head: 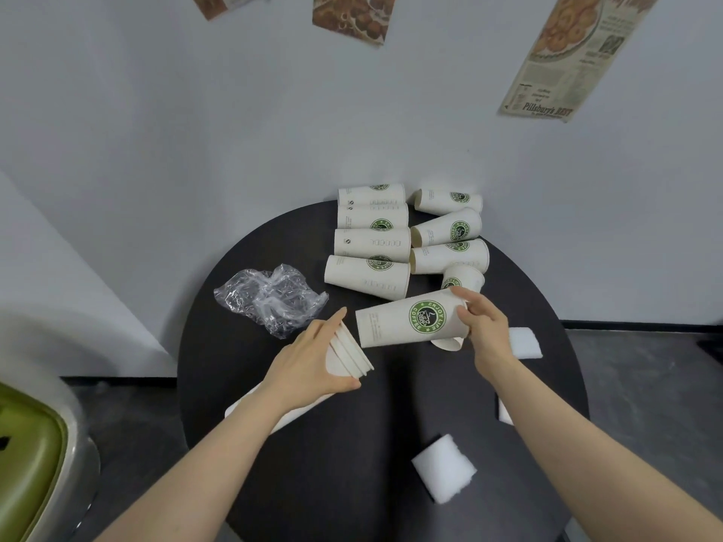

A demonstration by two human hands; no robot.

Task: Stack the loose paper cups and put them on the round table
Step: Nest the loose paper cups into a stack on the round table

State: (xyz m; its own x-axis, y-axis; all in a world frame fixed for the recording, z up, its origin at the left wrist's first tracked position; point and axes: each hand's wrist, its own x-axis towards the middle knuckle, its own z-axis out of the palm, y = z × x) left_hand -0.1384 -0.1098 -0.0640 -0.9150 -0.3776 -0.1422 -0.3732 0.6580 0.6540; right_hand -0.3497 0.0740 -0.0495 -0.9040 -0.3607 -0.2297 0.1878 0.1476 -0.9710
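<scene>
Over the dark round table (352,463), the left hand (309,361) curls around the rim end of a short nest of paper cups (350,356), thumb below and fingers over the top, the rims fanned out toward the right. The right hand (485,326) grips the wide end of a single cup (407,320) lying on its side in the air, its narrow base pointing left at the mouth of the nest, just apart from it (the green coffee logo faces up). Another cup (448,343) shows under that hand, mostly hidden. Behind, near the wall, the loose cups (371,244) lie on their sides in two rough columns, touching one another. A crumpled clear plastic bag (270,299) sits on the table left of them. White foam pieces (444,467) lie nearer the table's front and right edge.
</scene>
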